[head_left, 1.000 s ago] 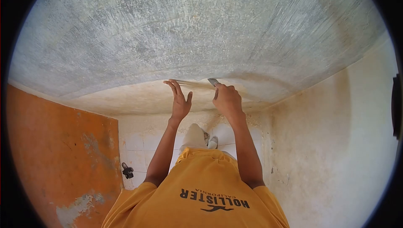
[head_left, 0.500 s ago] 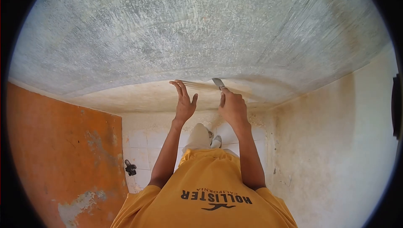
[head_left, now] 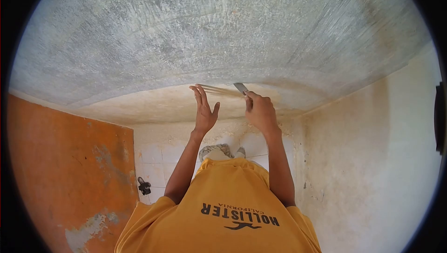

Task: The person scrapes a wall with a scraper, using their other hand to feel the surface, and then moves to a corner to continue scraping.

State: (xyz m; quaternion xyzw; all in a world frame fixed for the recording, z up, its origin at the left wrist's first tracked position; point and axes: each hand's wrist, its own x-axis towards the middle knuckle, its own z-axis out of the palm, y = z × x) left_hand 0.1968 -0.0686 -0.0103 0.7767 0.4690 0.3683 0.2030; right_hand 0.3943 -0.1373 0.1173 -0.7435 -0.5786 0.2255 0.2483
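Note:
In the head view, my right hand is closed around a putty knife. The flat metal blade meets the wall where the grey, scraped surface borders the cream band below it. To its left, my left hand has its fingers stretched upward and apart, the fingertips at the wall by the same border. Nothing is in that hand. The knife's handle is mostly hidden inside my right fist.
An orange wall with peeled patches stands on the left, a pale wall on the right. Below are white floor tiles with crumbs along the wall's foot. A small black object lies by the orange wall. My shoe shows below my hands.
The putty knife and my right hand have shifted slightly, the blade a little up and left. My left fingertips are slightly higher. One foot has moved, showing more of the shoe.

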